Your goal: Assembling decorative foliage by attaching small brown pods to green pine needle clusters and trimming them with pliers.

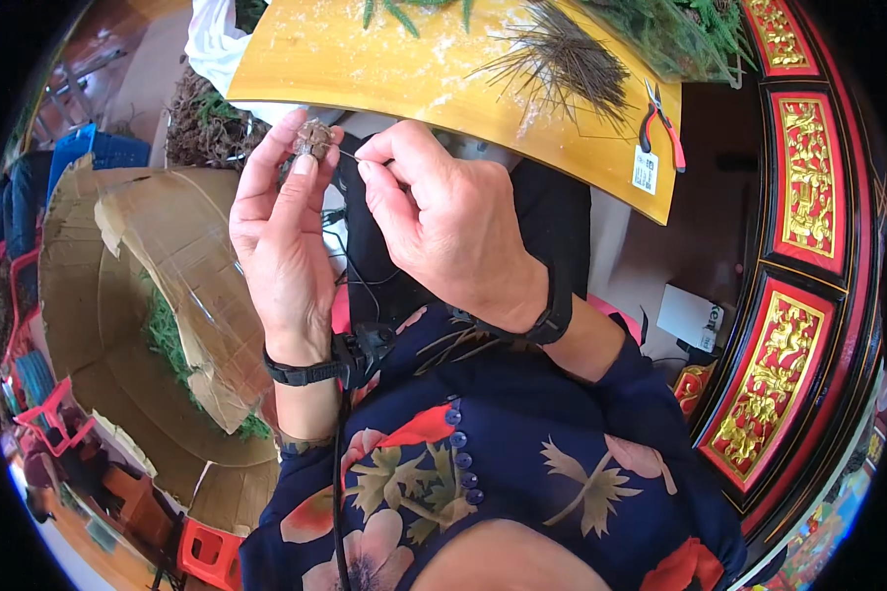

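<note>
My left hand [288, 222] pinches a small brown pine cone [313, 139] between thumb and fingers, just off the near edge of the yellow wooden table [355, 64]. Beside it, my right hand [448, 212] is closed on a thin dark wire [349, 155] that reaches toward the cone. Whether the wire goes around the cone or only touches it I cannot tell. On the table lies a loose bundle of thin dark brown wires [572, 69]. Pliers [659, 123] with red and black handles rest at the table's right edge.
At the left stands an open cardboard box [89, 295] with green artificial sprigs [168, 325] inside. A clear plastic bag of greenery [660, 39] lies on the table's far right. Red and gold carved panels [808, 177] line the right side. A red stool [210, 555] is at lower left.
</note>
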`<state>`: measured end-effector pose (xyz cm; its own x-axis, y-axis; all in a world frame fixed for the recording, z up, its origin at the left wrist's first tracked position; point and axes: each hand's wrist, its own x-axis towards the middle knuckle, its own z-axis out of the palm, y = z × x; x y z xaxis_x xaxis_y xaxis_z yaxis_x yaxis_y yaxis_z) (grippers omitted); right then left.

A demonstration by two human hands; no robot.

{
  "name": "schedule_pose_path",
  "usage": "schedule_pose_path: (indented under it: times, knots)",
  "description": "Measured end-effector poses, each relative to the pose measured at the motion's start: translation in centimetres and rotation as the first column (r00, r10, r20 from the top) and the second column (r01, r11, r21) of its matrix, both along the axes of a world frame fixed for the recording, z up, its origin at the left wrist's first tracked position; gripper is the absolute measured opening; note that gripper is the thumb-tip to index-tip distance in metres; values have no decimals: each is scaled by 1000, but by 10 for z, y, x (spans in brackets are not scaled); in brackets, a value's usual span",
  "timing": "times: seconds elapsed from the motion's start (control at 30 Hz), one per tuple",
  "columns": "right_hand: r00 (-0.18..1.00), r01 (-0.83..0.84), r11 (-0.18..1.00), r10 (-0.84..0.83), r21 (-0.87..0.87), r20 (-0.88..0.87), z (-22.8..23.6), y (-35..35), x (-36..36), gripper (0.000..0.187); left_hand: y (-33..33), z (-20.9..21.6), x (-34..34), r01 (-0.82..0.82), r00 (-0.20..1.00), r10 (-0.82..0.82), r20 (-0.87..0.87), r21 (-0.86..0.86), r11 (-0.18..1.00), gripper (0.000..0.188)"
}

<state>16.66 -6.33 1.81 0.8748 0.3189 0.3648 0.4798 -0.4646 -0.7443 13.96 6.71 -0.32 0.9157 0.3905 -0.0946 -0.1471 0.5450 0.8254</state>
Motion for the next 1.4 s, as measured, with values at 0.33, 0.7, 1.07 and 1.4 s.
schedule_pose_path:
  times: [0.33, 0.7, 1.07, 1.4]
  knots:
    - [1000, -11, 997, 10, 71, 19, -4, -5, 3, 13, -5, 0, 3, 3, 1000, -2, -16, 36, 999, 33]
    - [999, 38, 999, -39, 34, 24, -9, -8, 4, 13, -16, 3, 2, 10, 999, -8, -34, 63, 998, 31]
    - [998, 18, 1000, -18, 3, 64, -11, -8, 3, 12, -7, -8, 0, 138, 990, -140, -4, -153, 979, 20]
    - [996, -38, 975, 18, 220, 91, -19, -13, -3, 10, -2, -12, 0, 365, 929, -330, 170, -586, 724, 17]
